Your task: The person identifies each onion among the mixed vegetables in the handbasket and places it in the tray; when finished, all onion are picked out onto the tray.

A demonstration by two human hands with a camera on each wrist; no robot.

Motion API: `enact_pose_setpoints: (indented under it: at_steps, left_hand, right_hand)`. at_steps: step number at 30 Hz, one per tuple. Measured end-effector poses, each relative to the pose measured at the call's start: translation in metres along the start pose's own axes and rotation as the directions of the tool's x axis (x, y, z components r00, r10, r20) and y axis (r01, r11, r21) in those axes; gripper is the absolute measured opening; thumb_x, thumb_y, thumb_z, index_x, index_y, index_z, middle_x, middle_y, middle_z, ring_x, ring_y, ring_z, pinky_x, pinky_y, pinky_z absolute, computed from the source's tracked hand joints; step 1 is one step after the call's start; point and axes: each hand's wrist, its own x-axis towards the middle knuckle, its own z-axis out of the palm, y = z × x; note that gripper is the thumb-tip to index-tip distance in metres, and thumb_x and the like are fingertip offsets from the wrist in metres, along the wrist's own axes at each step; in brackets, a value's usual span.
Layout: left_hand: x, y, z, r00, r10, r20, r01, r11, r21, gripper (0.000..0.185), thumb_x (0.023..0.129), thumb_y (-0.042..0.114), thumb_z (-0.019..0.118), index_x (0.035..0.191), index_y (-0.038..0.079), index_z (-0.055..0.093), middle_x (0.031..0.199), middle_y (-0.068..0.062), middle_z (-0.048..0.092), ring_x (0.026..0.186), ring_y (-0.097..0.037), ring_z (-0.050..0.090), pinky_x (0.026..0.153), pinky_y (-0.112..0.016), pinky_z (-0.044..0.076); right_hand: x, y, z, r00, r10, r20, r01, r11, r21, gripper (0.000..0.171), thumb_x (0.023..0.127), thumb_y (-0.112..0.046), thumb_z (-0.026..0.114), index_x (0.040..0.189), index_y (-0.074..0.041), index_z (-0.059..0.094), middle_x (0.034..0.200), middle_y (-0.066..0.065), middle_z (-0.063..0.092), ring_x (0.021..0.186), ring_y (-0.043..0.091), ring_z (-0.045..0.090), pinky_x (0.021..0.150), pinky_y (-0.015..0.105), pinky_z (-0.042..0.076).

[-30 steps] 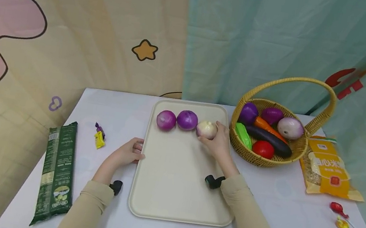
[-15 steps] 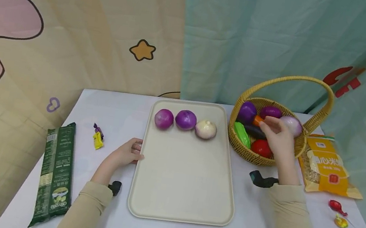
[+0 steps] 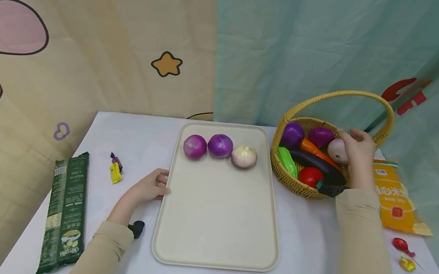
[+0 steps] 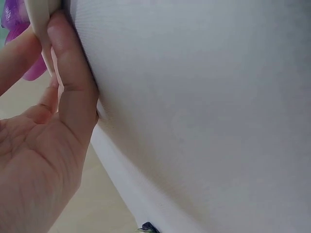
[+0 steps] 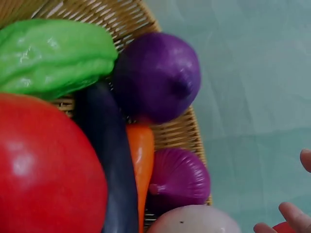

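My left hand (image 3: 149,186) grips the left edge of a cream tray (image 3: 220,217); the left wrist view shows fingers pinching its rim (image 4: 40,17). Along the tray's far end sit a magenta onion (image 3: 195,147), a purple onion (image 3: 220,145) and a whitish onion (image 3: 244,157). Over the right side of a wicker basket (image 3: 295,186) is my right hand (image 3: 360,158), beside a pale pinkish onion (image 3: 337,150). In the right wrist view its spread fingertips (image 5: 295,218) show apart from that pale onion (image 5: 194,222).
The basket also holds a tomato (image 3: 310,176), eggplant (image 3: 317,165), carrot (image 3: 315,150), green bumpy vegetable (image 3: 287,161) and purple vegetables (image 3: 321,136). A yellow grain bag (image 3: 395,201) and candies (image 3: 402,245) lie right; a green packet (image 3: 67,213) and candies (image 3: 115,171) lie left.
My right hand has let go of the whitish onion on the tray and moved right, across the basket to the pale onion. The left hand stays on the tray's edge.
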Motion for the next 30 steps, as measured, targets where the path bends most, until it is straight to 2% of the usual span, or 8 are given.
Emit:
enact_pose_setpoints:
  at_steps: [4,9,17,20,23,25,28,30]
  left_hand:
    - [0.0,-0.004,0.002,1.0,-0.012,-0.004,0.012,1.0,-0.007,0.061,0.093,0.004,0.064,0.146,-0.001,0.034,0.125,-0.023,0.05,0.103,-0.027,0.059,0.082,-0.034,0.059]
    - [0.0,-0.007,0.002,1.0,-0.015,-0.02,0.015,1.0,-0.01,0.061,0.092,0.004,0.065,0.145,-0.001,0.034,0.124,-0.022,0.05,0.102,-0.026,0.059,0.081,-0.034,0.059]
    - [-0.001,-0.007,0.002,1.0,-0.009,-0.021,0.009,1.0,-0.011,0.06,0.093,0.003,0.063,0.145,-0.002,0.034,0.125,-0.023,0.05,0.104,-0.028,0.059,0.083,-0.034,0.059]
    - [-0.001,-0.006,0.001,1.0,-0.014,-0.021,0.014,1.0,-0.008,0.06,0.093,0.003,0.063,0.146,-0.001,0.034,0.125,-0.023,0.05,0.105,-0.027,0.059,0.083,-0.034,0.059]
    - [-0.002,-0.004,0.001,1.0,-0.012,-0.019,0.012,1.0,-0.009,0.06,0.093,0.004,0.063,0.146,-0.001,0.034,0.125,-0.023,0.05,0.105,-0.028,0.059,0.084,-0.034,0.059]
    - [-0.002,-0.004,0.001,1.0,-0.011,-0.021,0.011,1.0,-0.006,0.06,0.093,0.004,0.063,0.146,-0.001,0.035,0.125,-0.023,0.05,0.105,-0.028,0.059,0.084,-0.034,0.059]
    - [-0.001,-0.003,0.002,1.0,-0.009,-0.023,0.009,1.0,0.004,0.06,0.093,0.005,0.063,0.146,0.0,0.035,0.126,-0.023,0.05,0.105,-0.028,0.059,0.084,-0.035,0.059]
    - [-0.001,-0.003,0.002,1.0,-0.012,-0.026,0.012,1.0,0.008,0.06,0.093,0.005,0.064,0.146,0.0,0.035,0.126,-0.022,0.051,0.105,-0.028,0.059,0.084,-0.035,0.059]
  right_hand:
    - [0.008,0.005,0.005,0.999,0.012,0.037,-0.008,0.995,-0.102,0.078,0.096,-0.046,0.053,0.156,-0.008,0.023,0.162,0.018,0.021,0.147,0.035,0.025,0.122,0.045,0.026]
    - [0.012,0.013,0.009,0.999,-0.031,0.041,0.039,0.975,-0.22,0.077,0.094,-0.034,0.058,0.155,-0.003,0.021,0.159,0.027,0.021,0.144,0.044,0.023,0.119,0.053,0.028]
    - [0.015,0.02,0.012,0.998,-0.011,0.056,0.022,0.978,-0.209,0.082,0.09,-0.022,0.063,0.156,-0.002,0.018,0.159,0.028,0.017,0.143,0.043,0.023,0.121,0.052,0.024]
    - [0.015,0.024,0.012,0.998,-0.003,0.061,0.013,0.987,-0.162,0.085,0.088,-0.017,0.067,0.156,-0.004,0.017,0.159,0.026,0.018,0.142,0.042,0.024,0.119,0.052,0.03]
    - [0.015,0.027,0.013,0.998,0.01,0.069,-0.003,0.994,-0.105,0.086,0.088,-0.015,0.069,0.155,-0.004,0.016,0.159,0.024,0.018,0.14,0.04,0.027,0.11,0.045,0.043]
    - [0.014,0.027,0.012,0.997,0.011,0.08,-0.002,0.994,-0.11,0.087,0.089,-0.021,0.069,0.155,-0.004,0.015,0.159,0.024,0.018,0.139,0.04,0.031,0.098,0.036,0.053]
    - [0.008,0.024,0.011,0.995,0.007,0.098,0.003,0.995,-0.097,0.088,0.09,-0.027,0.068,0.155,-0.005,0.014,0.159,0.023,0.018,0.137,0.038,0.035,0.083,0.024,0.057]
    - [0.002,0.021,0.011,0.994,-0.004,0.106,0.013,0.996,-0.084,0.088,0.091,-0.03,0.067,0.155,-0.005,0.013,0.159,0.023,0.018,0.135,0.038,0.037,0.082,0.023,0.058]
